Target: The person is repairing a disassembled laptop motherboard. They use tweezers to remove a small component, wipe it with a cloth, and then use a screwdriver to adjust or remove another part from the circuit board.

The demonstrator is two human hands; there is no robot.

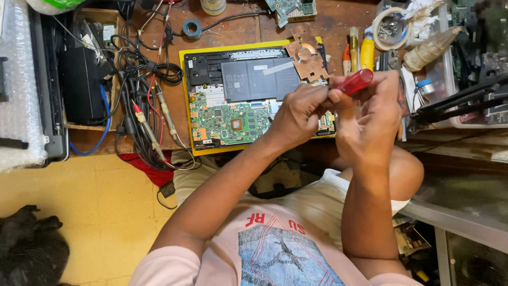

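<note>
Pale pink shirt (275, 249) with a blue-grey print fills the bottom of the view as both my forearms rise toward the wooden workbench (233, 32). My right hand (370, 119) is closed around a red-handled screwdriver (355, 82), its translucent handle jutting up and left out of my fist; the tip is hidden. My left hand (299, 114) curls in against it, fingertips pinched at the lower end of the handle, though I cannot tell what, if anything, they hold. Both hands hover just above the right edge of an opened laptop (248, 95), which lies on a yellow mat (185, 95), green circuit board (230, 122) and dark battery (259, 79) exposed. A copper heat plate (307, 58) rests at its top right corner. Tangled black cables (143, 90) lie to the left.
</note>
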